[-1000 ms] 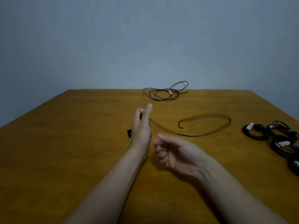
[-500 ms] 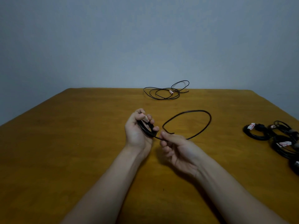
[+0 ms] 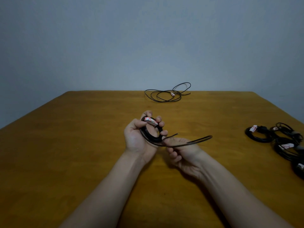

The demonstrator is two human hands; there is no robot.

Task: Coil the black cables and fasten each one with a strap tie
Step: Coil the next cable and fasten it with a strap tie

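My left hand [image 3: 139, 137] grips a small coil of black cable [image 3: 150, 134] over the middle of the wooden table [image 3: 65, 153], palm up. A white and red strap tie [image 3: 150, 121] lies across the top of the coil, under my thumb and fingers. My right hand [image 3: 182, 150] pinches the cable's loose tail just right of the coil. That tail forms a flat narrow loop [image 3: 199, 140] reaching right, and its free end sticks out near my left fingertips.
A loose tangled black cable [image 3: 167, 94] with a small white tag lies at the table's far edge. Several coiled black cables [image 3: 279, 140] with white and red ties sit in a group at the right edge.
The cable's big loose loop has shrunk to a flat narrow one as more turns were wound onto the coil. My left hand turned palm up and closed on the coil, showing the tie.
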